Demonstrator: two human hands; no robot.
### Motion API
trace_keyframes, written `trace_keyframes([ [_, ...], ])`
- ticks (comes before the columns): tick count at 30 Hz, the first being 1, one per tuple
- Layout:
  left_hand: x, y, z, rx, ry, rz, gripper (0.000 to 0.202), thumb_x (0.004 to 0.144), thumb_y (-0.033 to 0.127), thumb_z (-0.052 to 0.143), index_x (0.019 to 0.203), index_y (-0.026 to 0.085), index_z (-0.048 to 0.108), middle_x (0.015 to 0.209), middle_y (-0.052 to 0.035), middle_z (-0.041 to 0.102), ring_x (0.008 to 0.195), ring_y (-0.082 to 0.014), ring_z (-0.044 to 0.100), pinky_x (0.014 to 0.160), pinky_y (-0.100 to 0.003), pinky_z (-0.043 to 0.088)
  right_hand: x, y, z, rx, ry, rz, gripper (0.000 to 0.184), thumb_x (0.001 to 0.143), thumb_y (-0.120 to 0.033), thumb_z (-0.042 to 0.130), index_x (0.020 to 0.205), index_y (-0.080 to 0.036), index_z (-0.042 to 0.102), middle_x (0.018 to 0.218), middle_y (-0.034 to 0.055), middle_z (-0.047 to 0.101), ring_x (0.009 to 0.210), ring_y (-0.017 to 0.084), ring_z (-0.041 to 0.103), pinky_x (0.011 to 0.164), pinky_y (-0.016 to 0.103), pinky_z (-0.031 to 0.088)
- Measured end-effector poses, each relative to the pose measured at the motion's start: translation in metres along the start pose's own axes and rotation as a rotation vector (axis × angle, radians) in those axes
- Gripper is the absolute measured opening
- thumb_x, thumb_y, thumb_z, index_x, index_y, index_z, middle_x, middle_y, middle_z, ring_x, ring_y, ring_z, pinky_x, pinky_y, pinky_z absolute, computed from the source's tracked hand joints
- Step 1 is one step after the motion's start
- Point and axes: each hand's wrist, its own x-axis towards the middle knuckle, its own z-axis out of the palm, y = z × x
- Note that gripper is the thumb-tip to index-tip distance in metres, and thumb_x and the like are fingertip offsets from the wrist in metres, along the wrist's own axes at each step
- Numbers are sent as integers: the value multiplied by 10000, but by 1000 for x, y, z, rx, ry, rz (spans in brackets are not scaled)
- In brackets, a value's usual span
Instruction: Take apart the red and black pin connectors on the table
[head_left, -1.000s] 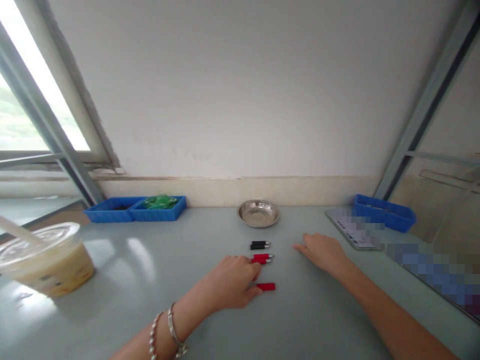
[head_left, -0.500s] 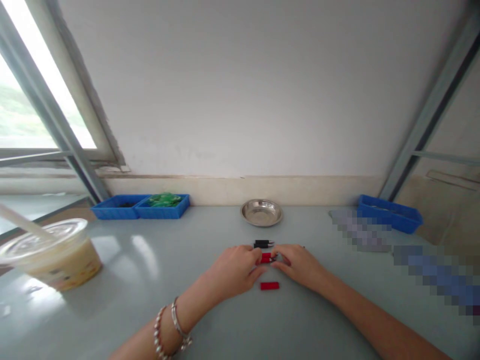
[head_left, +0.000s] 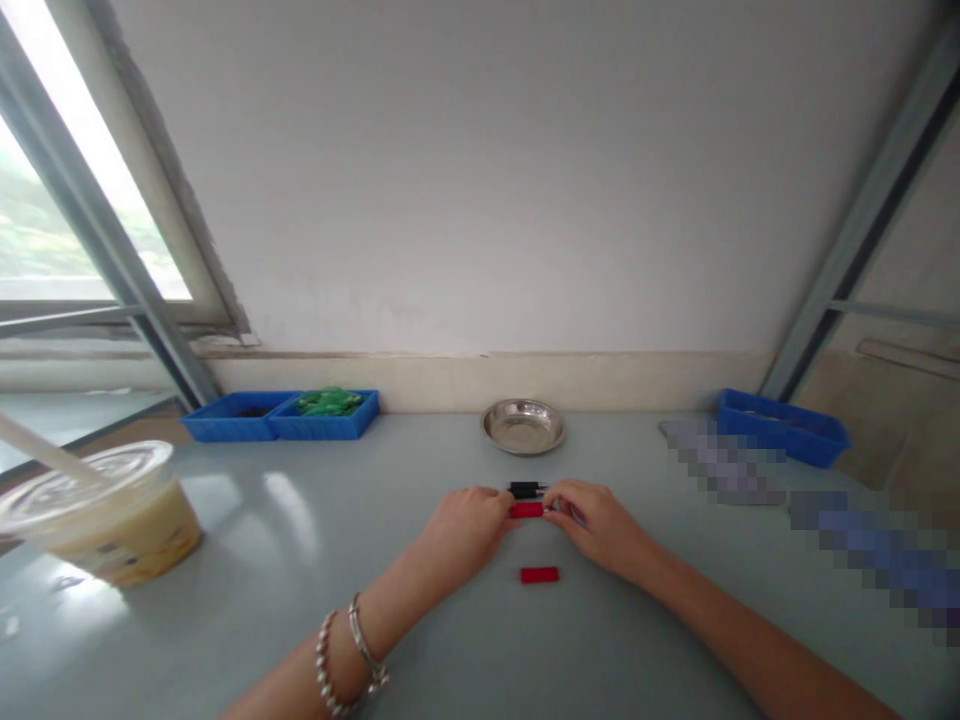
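While two black pieces and one red piece lie nearby, left hand and right hand clamp one red handle.

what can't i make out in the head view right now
All in the head view:
Ends of the red piece between the hands: covered by left hand and right hand.
Straw's outer end: cut off by left edge.
Dark contents of left blue tray: too small.
Pale flat thing at right: surface pixelated.
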Motion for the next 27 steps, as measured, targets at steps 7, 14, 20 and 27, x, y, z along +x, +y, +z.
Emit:
trace_keyframes([
  [7, 0, 4, 3, -20, 70, -4, 271, 865, 296, 302, 868, 159, 536, 768, -95, 625, 688, -237, 599, 580, -320, 444, 0, 0, 0, 240, -43, 147, 364, 821, -410, 339, 642, -149, 519, 510, -17, 456, 489, 95, 414, 485, 206, 293],
  [14, 0, 9, 10, -190, 156, -24, 232, 856, 324, 354, 961, 152, 469, 807, -74, 613, 706, -192, 584, 599, -260, 420, 1, -2, -2, 287, 5, 167, 399, 824, -421, 308, 526, -168, 389, 464, -28, 392, 470, 93, 385, 502, 214, 305],
  [20, -1, 12, 14, -302, 184, -36, 248, 876, 337, 294, 808, 158, 452, 694, -37, 598, 600, -155, 561, 514, -221, 354, 0, -1, -5, 178, 69, 109, 379, 834, -385, 304, 531, -168, 371, 479, -30, 389, 475, 86, 368, 485, 211, 265],
  [27, -1, 12, 10, -232, 160, -76, 298, 881, 337, 262, 771, 168, 482, 635, -28, 583, 564, -147, 550, 484, -219, 316, -1, 3, -7, 207, 55, 99, 314, 816, -427, 355, 689, -163, 469, 521, -36, 430, 493, 85, 397, 480, 198, 281],
])
